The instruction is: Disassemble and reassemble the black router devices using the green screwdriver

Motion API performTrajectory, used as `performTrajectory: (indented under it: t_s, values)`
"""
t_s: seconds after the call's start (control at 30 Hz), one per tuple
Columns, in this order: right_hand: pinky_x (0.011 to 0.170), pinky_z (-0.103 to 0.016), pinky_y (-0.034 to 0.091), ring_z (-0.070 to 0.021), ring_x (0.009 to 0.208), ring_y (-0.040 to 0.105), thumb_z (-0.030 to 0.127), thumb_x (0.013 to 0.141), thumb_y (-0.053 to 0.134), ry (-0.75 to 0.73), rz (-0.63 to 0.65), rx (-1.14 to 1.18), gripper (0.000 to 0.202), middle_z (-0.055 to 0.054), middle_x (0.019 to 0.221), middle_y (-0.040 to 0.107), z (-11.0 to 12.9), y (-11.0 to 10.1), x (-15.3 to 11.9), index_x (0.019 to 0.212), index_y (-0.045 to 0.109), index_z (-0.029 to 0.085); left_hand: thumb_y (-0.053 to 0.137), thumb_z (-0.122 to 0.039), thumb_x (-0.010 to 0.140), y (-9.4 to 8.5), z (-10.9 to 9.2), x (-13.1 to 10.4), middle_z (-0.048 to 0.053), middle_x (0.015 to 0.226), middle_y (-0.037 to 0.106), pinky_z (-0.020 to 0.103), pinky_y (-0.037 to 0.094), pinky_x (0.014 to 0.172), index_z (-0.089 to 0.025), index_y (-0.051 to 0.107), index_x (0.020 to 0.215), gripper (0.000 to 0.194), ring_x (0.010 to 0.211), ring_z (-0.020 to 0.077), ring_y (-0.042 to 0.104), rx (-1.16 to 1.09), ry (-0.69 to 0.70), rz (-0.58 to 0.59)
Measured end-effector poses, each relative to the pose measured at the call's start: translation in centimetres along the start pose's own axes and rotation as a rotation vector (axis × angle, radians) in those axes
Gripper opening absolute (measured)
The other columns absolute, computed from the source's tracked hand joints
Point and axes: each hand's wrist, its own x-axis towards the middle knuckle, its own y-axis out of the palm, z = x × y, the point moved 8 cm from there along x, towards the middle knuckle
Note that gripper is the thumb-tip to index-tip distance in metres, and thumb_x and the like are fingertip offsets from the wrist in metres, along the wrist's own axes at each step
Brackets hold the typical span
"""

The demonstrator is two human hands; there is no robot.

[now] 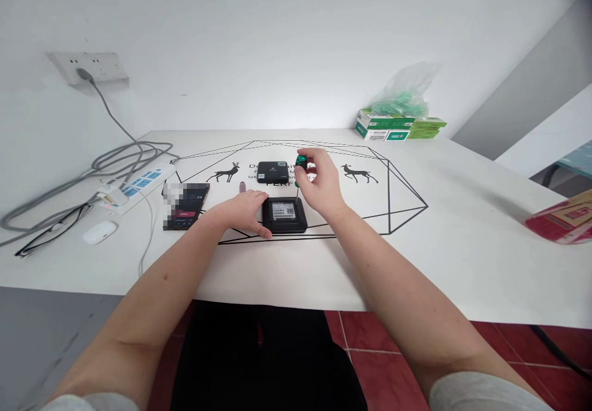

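Observation:
A flat black case [284, 227] lies on the table in front of me, with a white printed label [283, 211] inside its raised rim. My left hand [245, 212] grips the case's left side, fingers at the far corner and thumb at the near one. Wrapped in my right hand [321, 182] is a screwdriver [301, 161] with a green and black handle. Its thin shaft points down, nearly upright, to the case's far right corner; the tip's contact is too small to make out. Just beyond lies a square black box [272, 172] with small stickers.
A small purplish piece [242, 187] lies beyond my left hand. Leftward are a phone [187, 206], a white earbud case [99, 232], glasses [49, 232], a power strip [139, 186] and grey cables. Green-white boxes [386, 121] stand at the back; a red package [564, 218] is far right.

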Motion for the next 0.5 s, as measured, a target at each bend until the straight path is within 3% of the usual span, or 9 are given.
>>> performTrajectory:
  t_s: [0.1, 0.2, 0.37, 0.5]
  values:
    - [0.078, -0.043, 0.064, -0.0220, 0.096, 0.066, 0.031, 0.091, 0.073, -0.005, -0.003, -0.029, 0.033, -0.007, 0.117, 0.063, 0.04, -0.09, 0.07, 0.122, 0.066, 0.028, 0.076, -0.090, 0.068, -0.04, 0.00, -0.01, 0.018, 0.160, 0.057, 0.055, 0.033, 0.130, -0.021, 0.046, 0.160, 0.119, 0.154, 0.0452, 0.044, -0.001, -0.003, -0.004]
    - [0.076, -0.041, 0.064, -0.0202, 0.090, 0.065, 0.028, 0.090, 0.073, 0.002, -0.005, -0.044, 0.033, -0.006, 0.113, 0.063, -0.15, -0.08, 0.06, 0.122, 0.066, 0.028, 0.077, -0.089, 0.068, -0.03, -0.04, -0.01, 0.018, 0.161, 0.056, 0.057, 0.030, 0.132, -0.022, 0.045, 0.162, 0.120, 0.155, 0.0456, 0.042, -0.001, -0.005, 0.002]
    - [0.079, -0.043, 0.064, -0.0236, 0.101, 0.068, 0.019, 0.089, 0.060, 0.012, -0.012, 0.002, 0.041, -0.008, 0.119, 0.070, -0.23, -0.03, -0.08, 0.129, 0.062, 0.027, 0.077, -0.089, 0.067, 0.10, 0.14, 0.05, 0.017, 0.162, 0.056, 0.056, 0.034, 0.130, -0.023, 0.044, 0.163, 0.121, 0.156, 0.0459, 0.042, -0.011, -0.013, 0.011]
    - [0.084, -0.046, 0.064, -0.0254, 0.108, 0.068, 0.019, 0.093, 0.053, 0.022, 0.012, 0.032, 0.035, -0.008, 0.120, 0.072, -0.05, 0.08, -0.09, 0.125, 0.065, 0.027, 0.077, -0.089, 0.067, 0.14, 0.22, 0.08, 0.018, 0.162, 0.055, 0.057, 0.031, 0.132, -0.023, 0.043, 0.163, 0.121, 0.156, 0.0458, 0.042, -0.008, -0.005, 0.006]
